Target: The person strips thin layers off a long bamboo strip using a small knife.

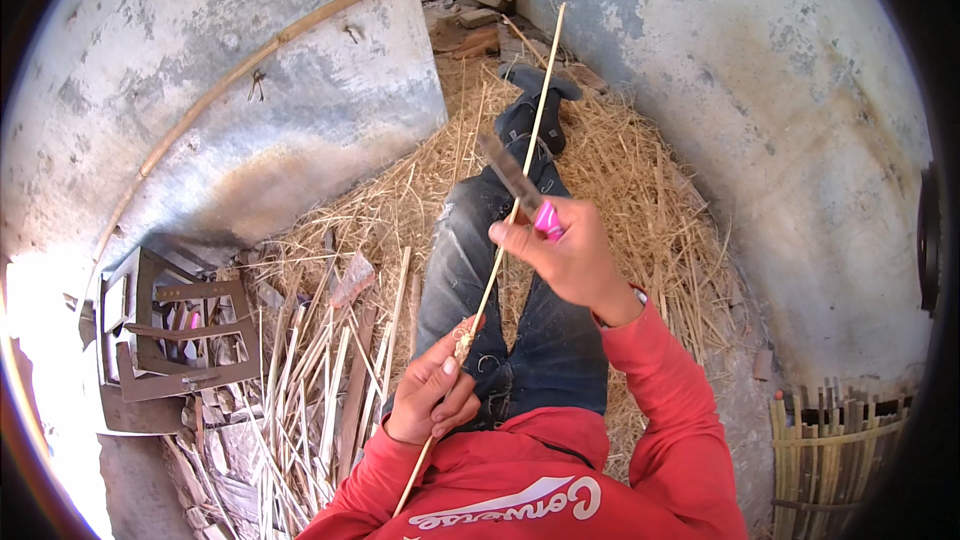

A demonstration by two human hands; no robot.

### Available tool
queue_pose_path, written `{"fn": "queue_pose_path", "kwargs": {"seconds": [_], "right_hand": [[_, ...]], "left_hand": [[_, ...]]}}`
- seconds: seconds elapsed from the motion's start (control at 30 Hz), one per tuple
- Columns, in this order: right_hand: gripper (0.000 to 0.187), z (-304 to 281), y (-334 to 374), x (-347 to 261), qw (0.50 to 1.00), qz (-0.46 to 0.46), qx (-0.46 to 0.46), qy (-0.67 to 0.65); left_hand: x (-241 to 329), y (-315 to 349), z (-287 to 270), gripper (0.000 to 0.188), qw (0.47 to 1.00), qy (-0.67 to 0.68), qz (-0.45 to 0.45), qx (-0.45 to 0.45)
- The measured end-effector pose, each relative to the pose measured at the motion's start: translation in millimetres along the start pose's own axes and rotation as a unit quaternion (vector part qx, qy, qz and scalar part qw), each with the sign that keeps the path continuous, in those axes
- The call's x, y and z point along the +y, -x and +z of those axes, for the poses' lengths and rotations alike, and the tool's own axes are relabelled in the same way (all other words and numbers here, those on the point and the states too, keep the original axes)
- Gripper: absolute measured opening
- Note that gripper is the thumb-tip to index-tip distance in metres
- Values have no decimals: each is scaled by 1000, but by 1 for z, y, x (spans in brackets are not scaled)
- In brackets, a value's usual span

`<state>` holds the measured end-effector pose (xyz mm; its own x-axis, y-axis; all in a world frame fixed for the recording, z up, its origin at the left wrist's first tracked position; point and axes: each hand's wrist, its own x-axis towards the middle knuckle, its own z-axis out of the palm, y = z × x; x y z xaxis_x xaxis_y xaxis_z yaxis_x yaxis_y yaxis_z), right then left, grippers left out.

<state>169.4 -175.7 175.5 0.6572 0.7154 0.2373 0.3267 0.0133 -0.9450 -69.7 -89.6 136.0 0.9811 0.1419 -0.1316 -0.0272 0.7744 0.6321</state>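
A long, thin, pale strip (543,110), which looks like split bamboo, runs slantwise from my lap up past my shoes. My left hand (432,398) is closed round its lower part, close to my thigh. Small curled shavings (463,342) cling to the strip just above those fingers. Farther up, my right hand (575,255) grips a knife (512,172) by its pink handle. The blade points up and to the left, crossing the strip, and my right thumb lies by the strip. Whether the blade's edge touches the strip I cannot tell.
My legs (465,240) stretch out over a heap of straw-like shavings (640,180). Split strips (320,380) lie at the left beside a dark frame (190,335). A curved pole (270,45) leans along the wall. A slatted bamboo piece (835,455) stands at the lower right.
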Motion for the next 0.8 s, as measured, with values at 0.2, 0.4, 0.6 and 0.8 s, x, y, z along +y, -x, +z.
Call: {"fn": "queue_pose_path", "kwargs": {"seconds": [0.2,0.4,0.6,0.8], "right_hand": [[40,-13,-20,13,997,53,19,-56],[37,-17,-25,4,992,-56,79,81],[35,-46,-36,16,970,-100,94,203],[37,-35,-7,8,991,2,-39,124]], "left_hand": [[0,6,-3,59,994,93,-49,-29],[-5,8,-10,64,989,127,-67,-27],[-13,13,-11,60,998,67,-16,-1],[-15,6,-13,52,999,33,9,18]]}}
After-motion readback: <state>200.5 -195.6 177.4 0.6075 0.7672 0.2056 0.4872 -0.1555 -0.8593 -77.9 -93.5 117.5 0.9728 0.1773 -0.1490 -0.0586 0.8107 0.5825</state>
